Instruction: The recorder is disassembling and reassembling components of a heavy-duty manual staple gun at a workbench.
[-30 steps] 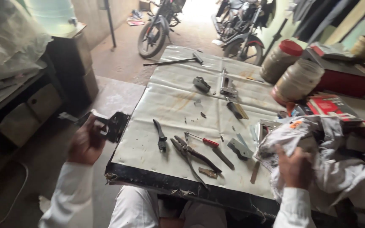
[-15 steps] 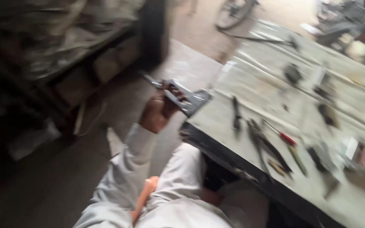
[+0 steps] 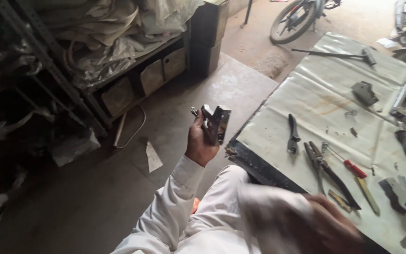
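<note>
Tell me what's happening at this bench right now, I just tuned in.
A person in white sleeves sits at the corner of a table covered with a pale sheet. The left hand holds a small dark metal part up off to the side of the table, over the floor. The right hand is low by the table's near edge, blurred, so I cannot tell what it grips. Black pliers, larger pliers and a red-handled screwdriver lie on the sheet. A motorcycle wheel shows beyond.

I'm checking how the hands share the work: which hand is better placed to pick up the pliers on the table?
Probably the right hand: it hovers blurred just below the pliers. The left hand is off the table's edge, gripping a metal part.
</note>
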